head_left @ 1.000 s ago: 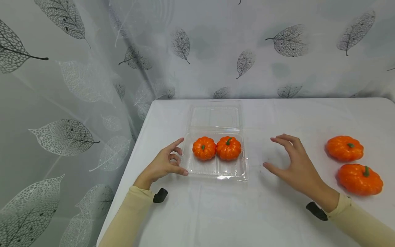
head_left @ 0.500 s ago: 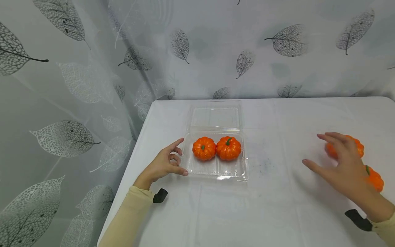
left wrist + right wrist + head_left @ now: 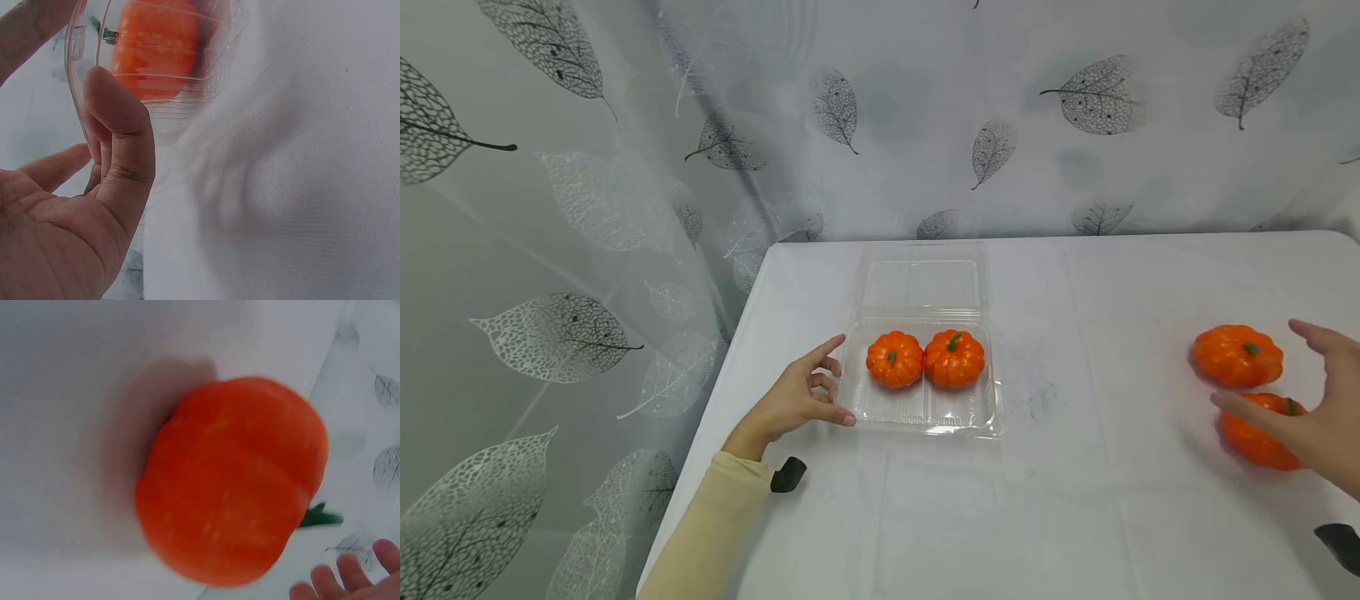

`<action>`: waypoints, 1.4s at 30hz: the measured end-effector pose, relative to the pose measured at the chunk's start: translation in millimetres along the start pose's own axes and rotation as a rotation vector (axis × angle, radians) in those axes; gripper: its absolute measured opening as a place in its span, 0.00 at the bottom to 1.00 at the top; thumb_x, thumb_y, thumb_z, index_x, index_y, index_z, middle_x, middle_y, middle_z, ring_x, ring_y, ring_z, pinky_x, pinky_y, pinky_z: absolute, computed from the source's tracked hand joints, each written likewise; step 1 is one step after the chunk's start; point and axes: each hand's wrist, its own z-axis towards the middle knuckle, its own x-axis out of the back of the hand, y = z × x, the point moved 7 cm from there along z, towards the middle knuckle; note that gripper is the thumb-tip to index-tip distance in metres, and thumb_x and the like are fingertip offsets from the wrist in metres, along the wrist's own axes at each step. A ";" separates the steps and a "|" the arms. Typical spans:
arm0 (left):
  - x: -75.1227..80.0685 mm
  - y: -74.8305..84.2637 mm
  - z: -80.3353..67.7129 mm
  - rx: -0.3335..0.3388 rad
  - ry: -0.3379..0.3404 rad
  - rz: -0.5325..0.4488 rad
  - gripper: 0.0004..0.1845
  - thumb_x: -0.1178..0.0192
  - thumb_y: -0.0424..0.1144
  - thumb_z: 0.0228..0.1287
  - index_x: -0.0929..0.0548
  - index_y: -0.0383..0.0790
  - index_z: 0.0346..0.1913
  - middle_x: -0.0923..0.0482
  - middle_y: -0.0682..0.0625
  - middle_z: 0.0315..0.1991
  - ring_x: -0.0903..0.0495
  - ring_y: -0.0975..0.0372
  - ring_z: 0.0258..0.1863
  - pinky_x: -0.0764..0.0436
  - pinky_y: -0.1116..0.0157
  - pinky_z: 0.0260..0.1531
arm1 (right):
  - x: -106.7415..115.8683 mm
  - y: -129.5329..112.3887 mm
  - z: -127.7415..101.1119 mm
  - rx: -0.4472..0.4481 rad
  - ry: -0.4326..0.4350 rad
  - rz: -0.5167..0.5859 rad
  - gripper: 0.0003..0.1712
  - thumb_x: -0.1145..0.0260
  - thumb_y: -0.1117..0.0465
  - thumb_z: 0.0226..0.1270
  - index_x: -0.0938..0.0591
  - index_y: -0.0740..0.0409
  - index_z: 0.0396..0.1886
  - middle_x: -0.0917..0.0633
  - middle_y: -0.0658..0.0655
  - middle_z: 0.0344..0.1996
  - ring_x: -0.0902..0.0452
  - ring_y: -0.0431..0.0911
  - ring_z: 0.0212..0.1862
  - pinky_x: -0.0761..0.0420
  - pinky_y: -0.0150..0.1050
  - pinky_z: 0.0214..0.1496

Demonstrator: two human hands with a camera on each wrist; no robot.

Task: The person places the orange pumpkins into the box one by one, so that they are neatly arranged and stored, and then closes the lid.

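Observation:
A clear plastic clamshell box (image 3: 925, 412) lies open on the white table (image 3: 1075, 517), its lid (image 3: 922, 283) folded back. Two small orange pumpkins (image 3: 895, 360) (image 3: 954, 359) sit side by side in the box's far half. My left hand (image 3: 808, 392) rests at the box's left edge, index finger straight and thumb (image 3: 122, 144) pressed against the rim (image 3: 81, 94). At the far right my right hand (image 3: 1311, 400) is spread, fingers straight, over the nearer loose pumpkin (image 3: 1255, 437) (image 3: 231, 481), holding nothing. Another loose pumpkin (image 3: 1237, 356) lies just behind it.
A leaf-patterned curtain (image 3: 587, 208) hangs along the table's left side and behind it. The table's left edge (image 3: 730, 367) runs close to my left forearm. The white cloth between the box and the loose pumpkins is bare.
My right hand has swept from beside the box to the right and now hovers over the nearer loose pumpkin. The left hand and the box have stayed put.

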 end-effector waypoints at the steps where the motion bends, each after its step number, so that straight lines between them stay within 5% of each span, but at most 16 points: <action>1: 0.1 0.0 0.0 0.002 0.000 0.000 0.57 0.23 0.30 0.34 0.45 0.56 0.70 0.40 0.30 0.52 0.32 0.52 0.31 0.30 0.70 0.23 | -0.9 4.6 0.0 -0.007 -0.016 0.030 0.63 0.27 0.47 0.49 0.58 0.60 0.72 0.57 0.70 0.69 0.62 0.66 0.67 0.54 0.67 0.59; 6: 0.1 0.7 -0.6 0.004 0.001 0.000 0.57 0.23 0.30 0.34 0.45 0.55 0.70 0.40 0.30 0.51 0.32 0.52 0.31 0.29 0.70 0.23 | -5.0 21.5 -3.2 -0.013 -0.049 0.151 0.57 0.31 0.58 0.55 0.60 0.62 0.71 0.55 0.73 0.67 0.59 0.68 0.65 0.56 0.63 0.61; 16: 0.4 1.6 -1.6 0.000 0.003 -0.006 0.57 0.24 0.29 0.35 0.45 0.55 0.70 0.40 0.30 0.51 0.32 0.51 0.32 0.29 0.70 0.23 | -11.4 47.3 -10.4 -0.079 -0.151 0.152 0.56 0.33 0.51 0.58 0.60 0.64 0.71 0.54 0.75 0.67 0.59 0.69 0.65 0.55 0.64 0.60; 26: 0.8 1.4 -2.4 -0.002 -0.001 -0.011 0.57 0.24 0.29 0.35 0.46 0.53 0.70 0.40 0.31 0.52 0.32 0.51 0.31 0.30 0.70 0.23 | -56.8 138.2 5.2 -0.155 -0.200 0.181 0.61 0.33 0.39 0.51 0.64 0.43 0.72 0.56 0.67 0.70 0.58 0.66 0.66 0.51 0.66 0.58; 42: 0.7 -1.4 -0.9 0.006 0.001 -0.004 0.58 0.23 0.30 0.34 0.46 0.54 0.70 0.40 0.31 0.52 0.31 0.53 0.31 0.29 0.70 0.24 | -58.0 134.5 -3.5 -0.199 -0.276 0.155 0.69 0.31 0.35 0.44 0.61 0.61 0.72 0.58 0.73 0.68 0.57 0.72 0.61 0.50 0.70 0.54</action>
